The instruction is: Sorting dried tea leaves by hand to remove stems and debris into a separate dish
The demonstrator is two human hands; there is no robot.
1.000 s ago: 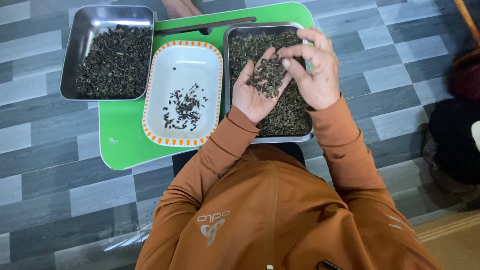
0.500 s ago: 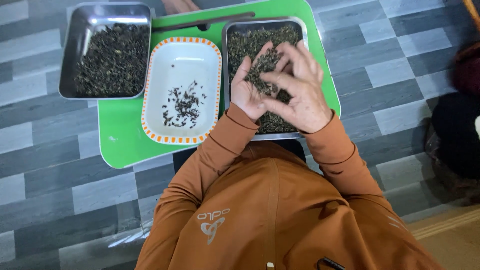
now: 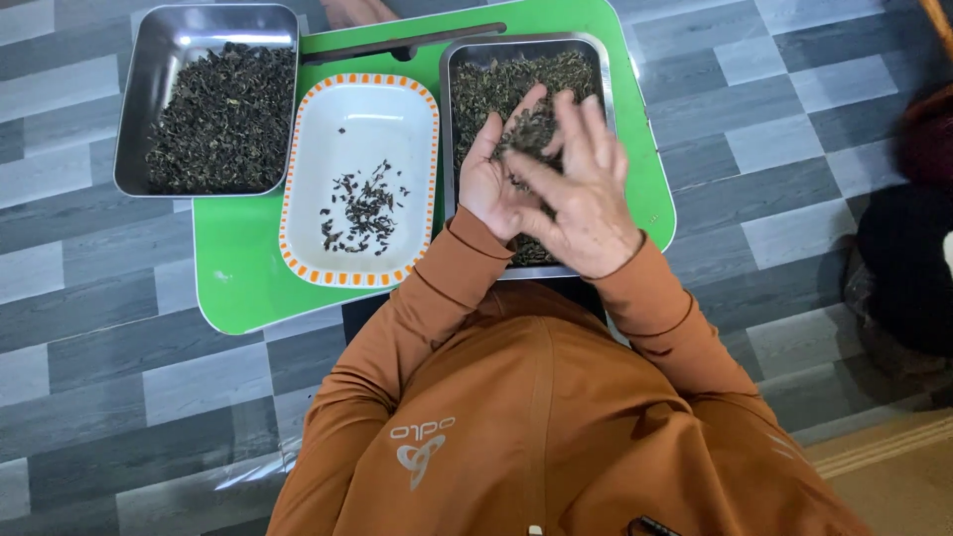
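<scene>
A green table [image 3: 238, 288] carries two metal trays and a white dish [image 3: 362, 119]. Over the right tray [image 3: 596, 50], the left hand [image 3: 491, 189] lies palm-up, cupping dried leaves [image 3: 526, 129]; the right hand [image 3: 586, 199] rests above, fingers spread apart.

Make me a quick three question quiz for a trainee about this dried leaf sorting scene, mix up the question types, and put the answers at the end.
1. True or false: the white dish with the orange rim holds more dried leaves than the steel tray on the left.
2. Multiple choice: the left hand cups a small pile of dried leaves above which container? A) the left steel tray B) the white dish C) the right steel tray
3. Fill in: the white dish and the right steel tray rest on a ____ board.

Key: 1 false; 2 C; 3 green. The right hand hovers palm down over the left palm.
</scene>
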